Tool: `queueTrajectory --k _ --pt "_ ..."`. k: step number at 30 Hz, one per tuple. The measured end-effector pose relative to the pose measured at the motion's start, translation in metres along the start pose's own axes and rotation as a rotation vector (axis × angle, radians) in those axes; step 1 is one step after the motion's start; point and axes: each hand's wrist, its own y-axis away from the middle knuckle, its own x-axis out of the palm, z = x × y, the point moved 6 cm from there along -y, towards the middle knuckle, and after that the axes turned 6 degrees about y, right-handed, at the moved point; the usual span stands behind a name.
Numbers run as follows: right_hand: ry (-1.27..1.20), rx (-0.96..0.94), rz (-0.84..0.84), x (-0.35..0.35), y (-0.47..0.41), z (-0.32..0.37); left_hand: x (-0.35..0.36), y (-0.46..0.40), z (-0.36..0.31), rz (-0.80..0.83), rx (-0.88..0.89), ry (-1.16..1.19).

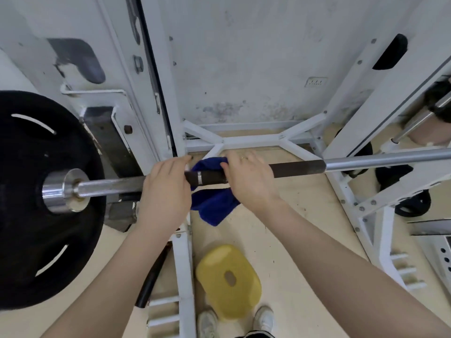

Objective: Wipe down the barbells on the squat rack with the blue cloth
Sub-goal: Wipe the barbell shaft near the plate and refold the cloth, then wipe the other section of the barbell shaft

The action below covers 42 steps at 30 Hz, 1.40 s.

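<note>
Draping over the bar (pixel 292 168) at frame centre, cloth (pixel 212 203) hanging below. Gripping bar left of it, left hand (pixel 163 191); pinning cloth onto bar, right hand (pixel 246 180). Worth wrapping fully, sliding along dark knurl toward the plate (pixel 31 198).

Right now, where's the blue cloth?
In the head view, centre frame: the blue cloth drapes over the barbell between the left hand and the right hand, hanging above the yellow stool.
</note>
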Motion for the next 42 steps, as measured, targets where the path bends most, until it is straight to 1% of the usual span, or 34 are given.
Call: queueTrajectory --k 1,3,5,7,9,10,12,14,15,18,21,22,24,26,28,31,32,33,34,36,38,40,42 --pt "0.024 0.043 0.001 0.000 0.000 -0.015 0.000 0.001 0.003 0.004 -0.007 0.001" --pt "0.027 0.168 0.071 0.004 0.001 -0.024 -0.002 0.005 0.007 -0.002 -0.002 0.021" --pt "0.013 0.248 0.105 0.006 0.000 0.001 -0.004 0.010 0.011 -0.016 0.002 0.071" --pt "-0.039 0.218 0.064 0.005 -0.005 0.041 -0.010 0.012 0.013 -0.027 -0.004 0.133" --pt "-0.088 0.140 0.033 0.006 -0.012 0.070 -0.018 0.009 0.015 -0.047 -0.019 0.177" --pt "-0.110 0.091 0.028 0.005 -0.013 0.077 -0.021 0.006 0.015 -0.041 -0.029 0.185" --pt "-0.137 0.022 0.076 0.006 -0.014 0.075 -0.021 0.000 0.013 -0.015 -0.011 0.162" --pt "-0.152 -0.001 0.215 0.007 -0.013 0.060 -0.018 -0.006 0.008 0.005 0.043 0.136" --pt "-0.152 0.032 0.216 0.006 -0.011 0.046 -0.015 -0.009 0.004 0.012 0.061 0.135" --pt "-0.066 0.179 0.100 -0.004 0.001 -0.015 -0.002 -0.011 -0.005 0.033 0.114 0.087" --pt "0.031 0.313 0.090 -0.006 0.014 -0.078 0.012 -0.003 -0.010 0.052 0.164 -0.019" --pt "0.056 0.346 0.068 -0.005 0.015 -0.087 0.015 -0.001 -0.010 0.053 0.166 -0.065" --pt "0.083 0.355 0.037 -0.001 0.014 -0.074 0.020 0.001 -0.013 0.056 0.165 -0.122" --pt "0.043 0.319 0.005 0.009 0.016 -0.042 0.022 -0.001 -0.018 0.039 0.171 -0.122" --pt "0.003 0.192 -0.018 0.011 0.017 -0.024 0.029 -0.003 -0.025 0.040 0.199 -0.161" --pt "0.069 -0.092 -0.047 0.007 0.018 -0.044 0.045 -0.006 -0.037 0.085 0.249 -0.237" --pt "0.094 -0.145 -0.046 0.006 0.018 -0.058 0.048 -0.008 -0.039 0.097 0.237 -0.257" --pt "0.120 -0.148 -0.043 0.005 0.020 -0.076 0.050 -0.010 -0.040 0.103 0.216 -0.270" --pt "0.155 -0.116 -0.049 0.002 0.022 -0.096 0.052 -0.012 -0.041 0.105 0.196 -0.275" --pt "0.249 0.015 -0.036 -0.001 0.031 -0.144 0.053 -0.014 -0.041 0.091 0.179 -0.282" --pt "0.306 0.223 0.059 -0.004 0.043 -0.199 0.054 -0.012 -0.043 0.060 0.172 -0.296" --pt "0.256 0.421 0.167 -0.008 0.052 -0.245 0.055 -0.009 -0.047 0.024 0.155 -0.292" --pt "0.178 0.465 0.169 -0.009 0.053 -0.261 0.059 -0.006 -0.054 -0.012 0.122 -0.291"
